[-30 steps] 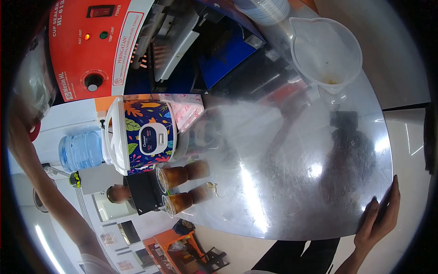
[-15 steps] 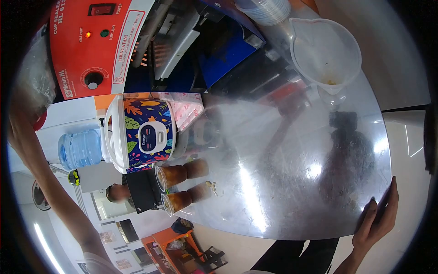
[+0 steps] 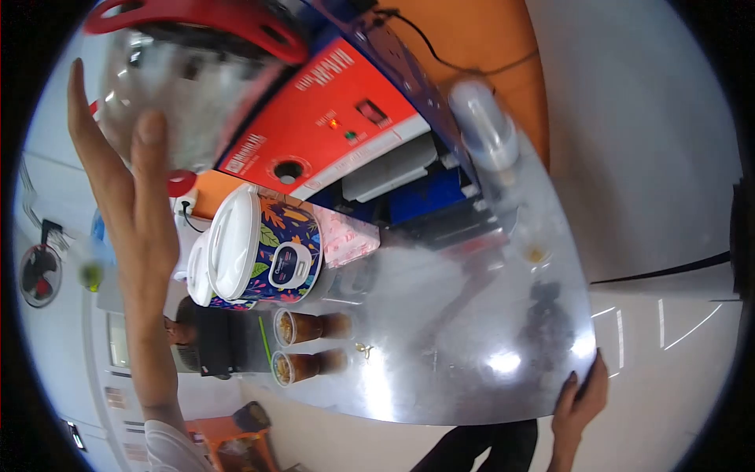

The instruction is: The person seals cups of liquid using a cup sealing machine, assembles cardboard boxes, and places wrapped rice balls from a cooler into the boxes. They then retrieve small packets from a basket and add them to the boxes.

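The view is turned sideways and partly blurred. My left hand (image 3: 130, 197) is raised at the left, its thumb and fingers apart, beside a clear plastic-wrapped bundle (image 3: 169, 94) near the red-and-blue cup sealer (image 3: 330, 118). Nothing shows in its grasp. At the lower right, my right hand (image 3: 582, 397) rests at the rim of the metal table (image 3: 472, 338), fingers extended and holding nothing. Two clear cups of brown drink, one (image 3: 303, 326) beside the other (image 3: 299, 366), stand near a patterned rice cooker (image 3: 279, 252).
A red part with holes (image 3: 204, 23) juts over the sealer. Stacked clear cups (image 3: 484, 126) stand by it. A pink packet (image 3: 344, 236) lies beside the cooker. Another person (image 3: 182, 334) is in the background near a black panel (image 3: 224, 340). A cable (image 3: 448, 59) crosses an orange surface.
The camera view has swung, bringing more of the sealer into frame. My left hand, mostly hidden before, now shows with fingers spread. My right hand stays at the table rim.
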`<state>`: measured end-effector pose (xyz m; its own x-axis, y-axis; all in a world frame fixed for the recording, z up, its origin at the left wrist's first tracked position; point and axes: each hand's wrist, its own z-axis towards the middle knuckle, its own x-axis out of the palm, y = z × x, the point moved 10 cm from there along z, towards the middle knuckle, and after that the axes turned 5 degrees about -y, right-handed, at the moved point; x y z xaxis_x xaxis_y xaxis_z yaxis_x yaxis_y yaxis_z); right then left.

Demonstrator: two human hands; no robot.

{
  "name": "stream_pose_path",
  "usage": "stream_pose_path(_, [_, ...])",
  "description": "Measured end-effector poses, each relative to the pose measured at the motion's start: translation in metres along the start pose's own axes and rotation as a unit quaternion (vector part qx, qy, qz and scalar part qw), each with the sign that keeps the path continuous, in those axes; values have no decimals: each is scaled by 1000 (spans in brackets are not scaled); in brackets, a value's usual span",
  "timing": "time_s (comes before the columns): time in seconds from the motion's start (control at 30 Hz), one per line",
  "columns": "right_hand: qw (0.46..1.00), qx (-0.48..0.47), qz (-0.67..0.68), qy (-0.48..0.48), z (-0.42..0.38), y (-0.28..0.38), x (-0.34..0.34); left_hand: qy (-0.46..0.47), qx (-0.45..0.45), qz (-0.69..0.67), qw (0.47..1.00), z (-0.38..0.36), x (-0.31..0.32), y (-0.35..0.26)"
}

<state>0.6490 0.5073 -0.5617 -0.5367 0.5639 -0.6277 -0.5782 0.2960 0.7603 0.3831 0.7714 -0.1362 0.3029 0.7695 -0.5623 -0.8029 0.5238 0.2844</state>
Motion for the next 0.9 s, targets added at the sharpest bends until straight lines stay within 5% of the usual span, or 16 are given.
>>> stream_pose_path(0.07, [1000,-3,-3,0,0,2,-1,30,127,51,990,-5,-17,-21])
stream_pose_path(0.1, [1000,-5,-3,4,-1,2,0,18,112,50,992,-12,-36,-20])
stream_pose_path(0.2, [999,-33,-23,14,0,10,-2,181,55,-123,974,-65,-62,-31])
stream_pose_path(0.3, [997,-36,-47,45,1,13,-1,362,24,-348,865,-151,-80,-96])
stream_pose_path(0.4, [996,-29,-61,54,3,18,-3,405,-150,-451,781,-253,-80,-140])
stream_pose_path(0.47, [994,-14,-79,76,3,17,-3,447,-220,-391,774,-340,-85,-154])
stream_pose_path(0.57, [993,5,-63,102,5,22,-7,442,-446,-357,692,-460,-102,-162])
stream_pose_path(0.67, [992,-5,-38,116,3,27,-10,442,-581,-325,601,-598,-137,-170])
stream_pose_path(0.73, [991,3,-40,131,2,23,-9,480,-402,-268,732,-694,-165,-176])
stream_pose_path(0.8, [991,-19,-27,127,0,18,-8,568,-325,-216,725,-759,-196,-167])
stream_pose_path(0.83, [992,-29,-14,123,2,19,-9,476,-635,-320,518,-814,-205,-153])
stream_pose_path(0.87, [991,-37,-16,124,6,23,-13,217,-873,-317,302,-845,-225,-141])
stream_pose_path(0.9, [986,13,12,167,5,17,-9,255,-893,-214,303,-858,-239,-136])
